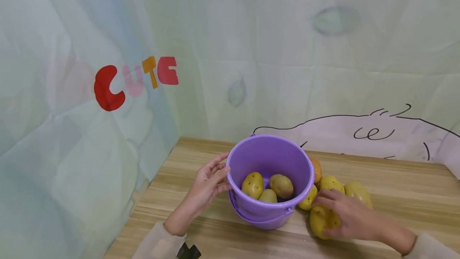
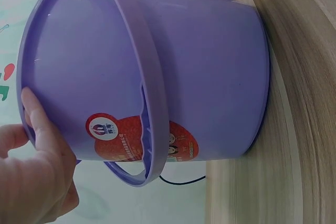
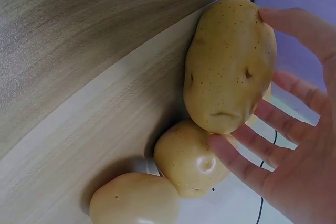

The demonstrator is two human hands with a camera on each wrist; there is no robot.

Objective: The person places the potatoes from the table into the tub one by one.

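Note:
A purple bucket (image 1: 269, 211) stands upright on the wooden table with three potatoes visible inside, among them a yellow potato (image 1: 252, 185) and a browner potato (image 1: 281, 186). At the left side of its rim, my left hand (image 1: 206, 187) holds the bucket with thumb and fingers. To the right of the bucket, my right hand (image 1: 353, 215) grips a large yellow potato (image 3: 228, 66), thumb at one end and fingertips along the other. That potato is beside other potatoes, including a yellow potato (image 3: 189, 158) and a paler one (image 3: 135, 200).
An orange-brown rounded thing (image 1: 316, 170) sits behind the bucket's right side, partly hidden. The bucket's handle (image 2: 152, 77) hangs down in front. A cloth backdrop (image 1: 251, 51) with coloured letters rises behind and left of the table (image 1: 406, 195).

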